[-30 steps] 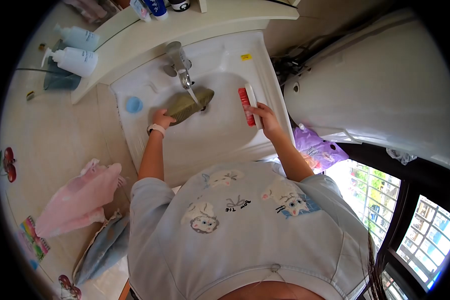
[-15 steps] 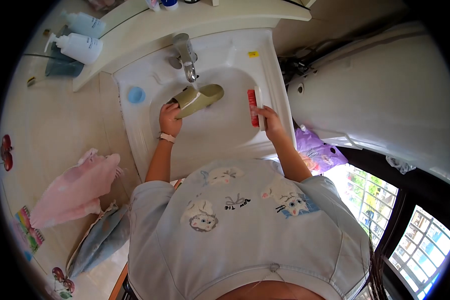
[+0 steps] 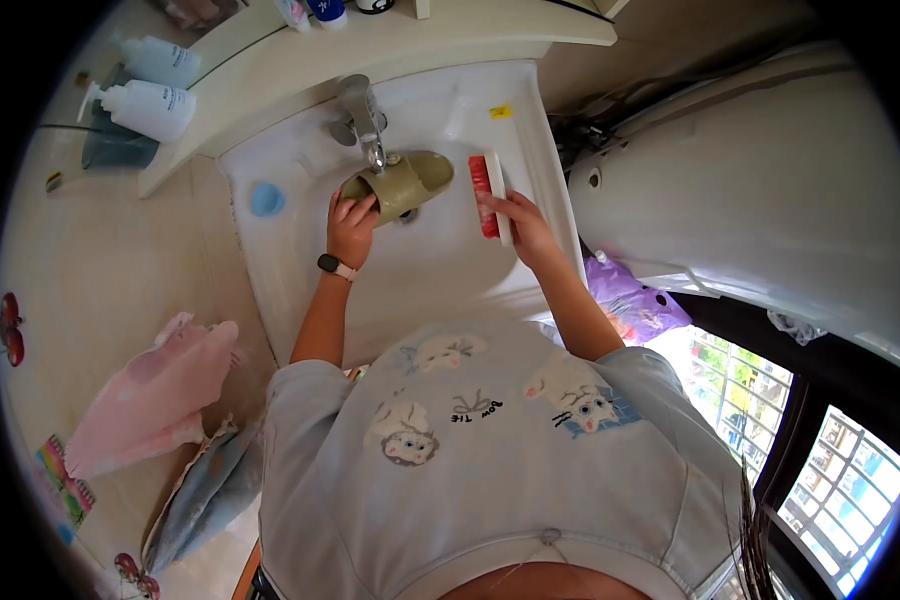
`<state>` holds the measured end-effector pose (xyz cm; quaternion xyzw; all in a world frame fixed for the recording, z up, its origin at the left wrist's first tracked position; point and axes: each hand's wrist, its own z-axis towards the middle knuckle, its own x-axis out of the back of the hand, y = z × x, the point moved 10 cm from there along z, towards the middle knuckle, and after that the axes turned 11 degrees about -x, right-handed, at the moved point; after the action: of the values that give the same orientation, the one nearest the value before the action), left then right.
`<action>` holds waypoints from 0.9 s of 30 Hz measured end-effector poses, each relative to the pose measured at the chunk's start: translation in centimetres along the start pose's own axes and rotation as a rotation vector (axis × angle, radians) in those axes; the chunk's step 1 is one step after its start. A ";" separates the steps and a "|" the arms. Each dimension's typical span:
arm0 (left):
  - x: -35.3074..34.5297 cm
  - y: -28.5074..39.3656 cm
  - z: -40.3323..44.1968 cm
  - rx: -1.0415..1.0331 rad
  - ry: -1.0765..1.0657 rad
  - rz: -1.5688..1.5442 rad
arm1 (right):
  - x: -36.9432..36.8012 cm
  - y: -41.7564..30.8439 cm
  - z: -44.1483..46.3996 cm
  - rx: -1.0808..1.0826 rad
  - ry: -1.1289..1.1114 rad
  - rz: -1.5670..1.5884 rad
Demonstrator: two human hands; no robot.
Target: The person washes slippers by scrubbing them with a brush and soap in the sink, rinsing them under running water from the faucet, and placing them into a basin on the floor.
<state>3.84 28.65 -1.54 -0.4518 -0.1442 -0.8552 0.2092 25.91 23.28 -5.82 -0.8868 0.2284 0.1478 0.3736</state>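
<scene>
An olive-green slipper (image 3: 410, 187) is held under the faucet (image 3: 363, 118), over the basin of the white sink (image 3: 420, 285). My left hand (image 3: 350, 225) grips its open end, with fingers at the opening. In my right hand (image 3: 526, 230) is a scrub brush (image 3: 497, 200) with a white back and red bristles; the bristles face left toward the slipper, a gap apart from it. Part of the drain (image 3: 406, 216) shows just below the slipper.
A small blue cup (image 3: 267, 199) stands on the sink's left ledge. A white pump bottle (image 3: 150, 110) is on the shelf at upper left. Pink cloth (image 3: 155, 395) hangs on the left wall. The white appliance (image 3: 750, 180) borders the sink's right side, near a purple bag (image 3: 630, 300).
The slipper has turned in my left hand and moved slightly up, its upper side now more toward me. My right hand has shifted a little up and left with the brush.
</scene>
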 end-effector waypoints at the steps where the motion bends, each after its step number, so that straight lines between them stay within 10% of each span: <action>1: 0.7 -0.6 -0.3 0.086 0.054 -0.020 | -0.9 -0.6 0.0 0.016 -0.029 -0.008; 5: 3.2 -1.6 -0.7 0.265 0.176 0.049 | -2.4 -0.9 1.1 0.016 -0.115 0.028; 9: -1.5 -3.6 -3.3 0.559 0.297 -0.568 | -4.7 1.2 2.9 -0.154 -0.282 0.096; 17: -1.1 -2.6 -1.1 0.453 0.224 -0.263 | -8.3 2.5 4.9 -0.175 -0.375 0.143; 19: -2.9 -5.4 -4.9 0.916 0.627 -0.824 | -8.0 2.5 5.2 -0.168 -0.318 0.285; 23: -7.3 -4.6 -6.6 1.507 0.536 -1.489 | -8.3 2.5 4.4 -0.142 -0.357 0.283; 27: -10.5 -4.2 -5.8 1.356 0.412 -1.770 | -7.7 2.3 4.4 -0.097 -0.316 0.161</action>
<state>2.93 32.19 -13.69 0.1649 -0.8095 -0.5061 -0.2478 17.80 27.29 -6.85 -0.8484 0.2297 0.3255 0.3484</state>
